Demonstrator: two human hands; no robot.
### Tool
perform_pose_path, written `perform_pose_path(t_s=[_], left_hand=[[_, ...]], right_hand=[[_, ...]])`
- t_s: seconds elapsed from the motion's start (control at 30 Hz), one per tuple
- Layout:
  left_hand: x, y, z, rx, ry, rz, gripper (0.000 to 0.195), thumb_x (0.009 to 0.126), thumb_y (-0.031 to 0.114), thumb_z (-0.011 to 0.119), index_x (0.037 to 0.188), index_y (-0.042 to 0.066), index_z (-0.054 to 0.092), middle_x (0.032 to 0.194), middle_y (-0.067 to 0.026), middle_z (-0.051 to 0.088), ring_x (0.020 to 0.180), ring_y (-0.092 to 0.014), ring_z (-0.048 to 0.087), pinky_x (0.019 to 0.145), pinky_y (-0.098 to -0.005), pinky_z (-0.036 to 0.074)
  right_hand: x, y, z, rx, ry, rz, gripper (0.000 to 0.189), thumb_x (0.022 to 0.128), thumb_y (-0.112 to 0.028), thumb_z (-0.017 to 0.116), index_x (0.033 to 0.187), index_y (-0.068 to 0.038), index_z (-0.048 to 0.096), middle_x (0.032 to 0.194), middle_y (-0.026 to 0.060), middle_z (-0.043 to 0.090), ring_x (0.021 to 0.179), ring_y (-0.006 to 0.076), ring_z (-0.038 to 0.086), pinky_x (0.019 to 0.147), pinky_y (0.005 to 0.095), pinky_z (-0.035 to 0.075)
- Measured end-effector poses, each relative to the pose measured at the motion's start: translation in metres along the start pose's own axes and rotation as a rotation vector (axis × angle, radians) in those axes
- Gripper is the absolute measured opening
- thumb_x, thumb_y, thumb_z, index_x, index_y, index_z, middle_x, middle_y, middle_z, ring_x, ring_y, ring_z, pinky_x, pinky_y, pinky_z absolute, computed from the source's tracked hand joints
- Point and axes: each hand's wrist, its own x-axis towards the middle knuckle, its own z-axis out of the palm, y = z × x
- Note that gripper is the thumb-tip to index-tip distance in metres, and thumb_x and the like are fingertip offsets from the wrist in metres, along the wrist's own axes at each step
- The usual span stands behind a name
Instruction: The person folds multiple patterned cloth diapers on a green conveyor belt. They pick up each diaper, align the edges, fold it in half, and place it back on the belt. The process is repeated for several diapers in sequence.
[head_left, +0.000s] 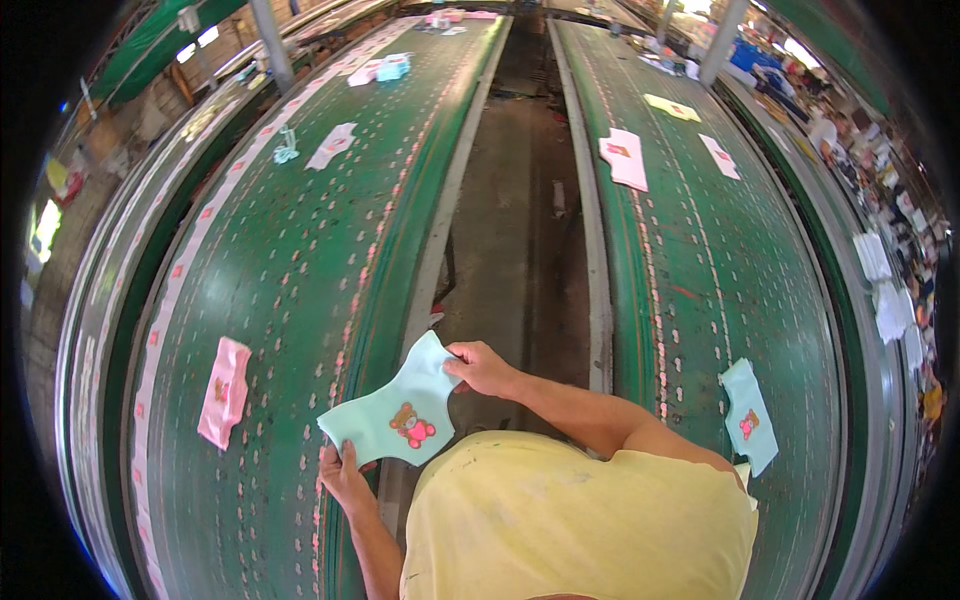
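A light aqua stack of cut fabric panels (375, 420) with a printed teddy bear holding a pink heart hangs between my hands, in front of my body. My left hand (346, 474) pinches its lower left corner, thumb on top. At the upper right corner, my right hand (480, 367) grips the edge between thumb and fingers. The panels are held above the inner edge of the left green printing table (300, 300). To the left, a pink stack of printed panels (225, 394) lies on that table.
The right green printing table (705, 247) bears an aqua stack (752, 420), a pale pink stack (622, 159) and a yellow stack (672, 107). A dark aisle floor (517, 225) runs between the tables. Farther along the left table lie a pale panel (331, 146) and a blue bundle (394, 67).
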Motion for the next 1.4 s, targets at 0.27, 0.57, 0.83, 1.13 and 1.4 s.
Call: perform_pose_path(t_s=[0.27, 0.57, 0.83, 1.13, 1.4], left_hand=[[0.019, -0.008, 0.027, -0.008, -0.110, 0.009, 0.017, 0.107, 0.012, 0.070, 0.116, -0.001, 0.077, 0.096, -0.0036, 0.077, 0.073, -0.010, 0.070, 0.055, -0.0265, 0.058], [0.007, 0.008, -0.001, -0.164, -0.004, -0.004, 0.013, 0.105, 0.005, 0.070, 0.109, -0.003, 0.079, 0.094, -0.0005, 0.076, 0.083, -0.006, 0.064, 0.079, -0.0260, 0.049], [-0.007, -0.025, -0.059, -0.241, 0.131, -0.002, 0.014, 0.105, 0.005, 0.071, 0.110, -0.002, 0.081, 0.096, 0.0000, 0.077, 0.085, -0.006, 0.063, 0.079, -0.0256, 0.048], [0.011, -0.037, -0.026, -0.027, 0.145, 0.065, 0.014, 0.110, 0.008, 0.063, 0.113, -0.002, 0.073, 0.102, -0.0018, 0.072, 0.091, -0.011, 0.064, 0.081, -0.0307, 0.052], [0.075, -0.015, 0.125, 0.156, -0.458, 0.211, 0.009, 0.107, 0.005, 0.068, 0.111, -0.002, 0.072, 0.094, -0.0008, 0.070, 0.086, -0.008, 0.057, 0.076, -0.0288, 0.049]], right_hand=[[-0.038, 0.013, -0.044, -0.018, 0.157, 0.111, 0.026, 0.110, -0.018, 0.065, 0.128, -0.001, 0.074, 0.107, 0.0040, 0.076, 0.093, 0.0122, 0.073, 0.075, 0.0313, 0.066], [-0.027, 0.011, -0.002, -0.110, 0.040, 0.156, 0.026, 0.111, -0.018, 0.064, 0.129, -0.002, 0.072, 0.111, 0.0044, 0.077, 0.094, 0.0131, 0.074, 0.078, 0.0323, 0.066], [-0.002, 0.006, 0.051, -0.191, -0.121, 0.095, 0.024, 0.110, -0.019, 0.065, 0.119, 0.003, 0.071, 0.097, 0.0049, 0.075, 0.083, 0.0102, 0.072, 0.070, 0.0300, 0.064], [0.023, -0.005, 0.056, -0.189, -0.264, 0.018, 0.020, 0.109, -0.017, 0.064, 0.111, 0.002, 0.069, 0.092, 0.0029, 0.071, 0.076, 0.0088, 0.067, 0.067, 0.0312, 0.060], [-0.002, -0.012, -0.094, -0.218, 0.122, -0.135, 0.022, 0.107, -0.016, 0.066, 0.115, 0.003, 0.071, 0.089, 0.0040, 0.071, 0.076, 0.0096, 0.068, 0.067, 0.0314, 0.058]])
